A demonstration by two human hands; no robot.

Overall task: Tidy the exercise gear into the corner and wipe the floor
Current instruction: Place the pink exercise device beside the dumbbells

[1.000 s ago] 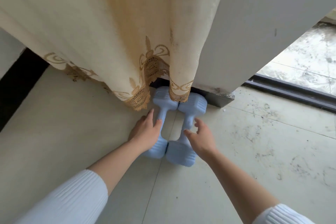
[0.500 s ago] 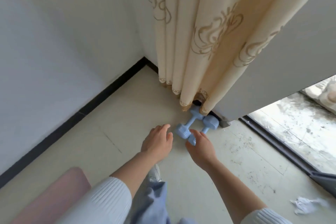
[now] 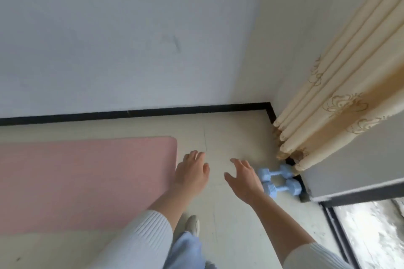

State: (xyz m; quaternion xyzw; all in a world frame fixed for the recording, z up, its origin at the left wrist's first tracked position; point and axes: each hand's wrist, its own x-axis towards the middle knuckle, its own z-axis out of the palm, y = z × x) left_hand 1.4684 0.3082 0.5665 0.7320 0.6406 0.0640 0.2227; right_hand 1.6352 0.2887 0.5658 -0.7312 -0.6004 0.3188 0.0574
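Note:
Two light blue dumbbells (image 3: 281, 182) lie side by side on the floor, against the wall under the curtain hem. A pink exercise mat (image 3: 87, 181) lies flat at the left. My left hand (image 3: 191, 173) hovers open over the mat's right end, holding nothing. My right hand (image 3: 244, 179) is open too, fingers spread, just left of the dumbbells and partly in front of them, apart from the handles.
A cream curtain (image 3: 341, 102) with gold pattern hangs at the right. A black skirting (image 3: 153, 112) runs along the white wall to the corner. A dark sliding-door track (image 3: 336, 231) lies at the lower right. My shoe (image 3: 192, 225) stands on the pale tiled floor.
Both hands have left the dumbbells and pulled back to the left. The view has risen and swung left, bringing the pink mat and the wall corner into sight.

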